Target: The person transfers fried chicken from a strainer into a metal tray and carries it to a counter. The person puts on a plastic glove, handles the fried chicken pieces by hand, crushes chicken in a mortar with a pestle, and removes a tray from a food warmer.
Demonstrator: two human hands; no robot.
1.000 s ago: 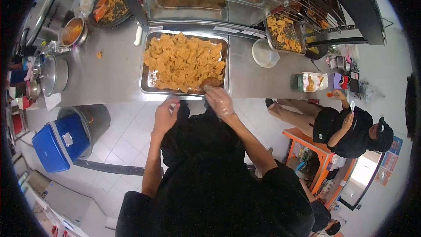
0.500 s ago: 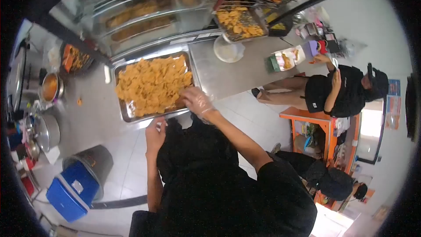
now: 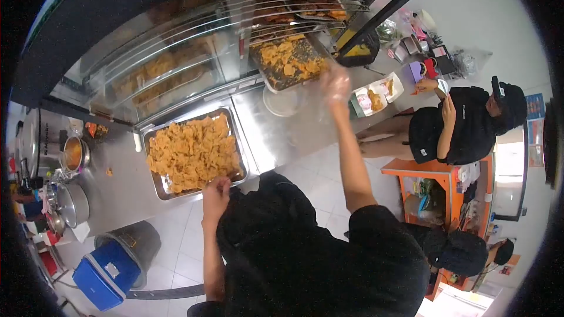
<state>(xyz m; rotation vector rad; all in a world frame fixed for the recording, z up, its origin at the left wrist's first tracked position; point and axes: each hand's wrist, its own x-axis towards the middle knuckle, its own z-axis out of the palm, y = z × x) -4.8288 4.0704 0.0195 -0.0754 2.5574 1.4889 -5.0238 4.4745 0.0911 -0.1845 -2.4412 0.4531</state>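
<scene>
A large metal tray [image 3: 244, 167] on the steel counter holds a heap of golden-brown fried pieces [image 3: 191, 152]. By its front edge is my left hand [image 3: 217, 195], bare, its fingers curled closed; what they hold, if anything, is hidden. My right hand [image 3: 336, 85], in a clear plastic glove, is stretched out to the right and smeared by motion, so its grip does not show. It is beside the right end of a dark tray [image 3: 305, 53] at the display case, which holds fewer fried pieces [image 3: 288, 58]. Whether hand and tray touch is unclear.
A round whitish tub [image 3: 283, 103] stands below the dark tray. Further right are a food box [image 3: 376, 98] and a co-worker [image 3: 470, 117]. Pots [image 3: 73, 205] crowd the left end of the counter [image 3: 126, 179]. A grey bin with a blue container [image 3: 108, 270] stands on the floor.
My right hand has left the heap in the large tray and swung up and right to the dark tray. The view has shifted; my left hand stays near the large tray's front edge.
</scene>
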